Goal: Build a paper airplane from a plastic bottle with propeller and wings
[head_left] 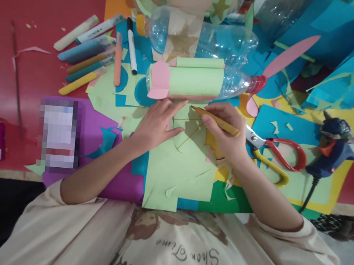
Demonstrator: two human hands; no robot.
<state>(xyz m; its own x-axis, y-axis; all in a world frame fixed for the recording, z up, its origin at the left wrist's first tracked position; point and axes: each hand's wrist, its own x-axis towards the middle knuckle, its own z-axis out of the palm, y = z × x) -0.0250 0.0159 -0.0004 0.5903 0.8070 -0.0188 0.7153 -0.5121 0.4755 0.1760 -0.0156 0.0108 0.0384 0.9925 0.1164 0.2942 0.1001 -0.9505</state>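
Observation:
My right hand (228, 130) grips a yellow-brown marker (219, 120), its tip near the top of the light green paper (181, 177). Pencil-thin brown lines and part of a curve are drawn on that paper between my hands. My left hand (161, 121) lies on the sheet with thumb and fingers spread. Just beyond my fingertips a plastic bottle (236, 84) lies on its side, wrapped in a light green paper band (196, 81). Pink paper pieces (161, 78) sit at its base, and a long pink paper blade (291, 55) stands out by its red cap (256, 85).
Scissors (281, 151) with red and yellow handles and a blue glue gun (328, 150) lie right. Several markers (85, 54) and a phone (59, 133) lie left. Another clear bottle (224, 40) lies behind. Blue paper sheets (340, 35) and scraps spread over the red table (22, 75).

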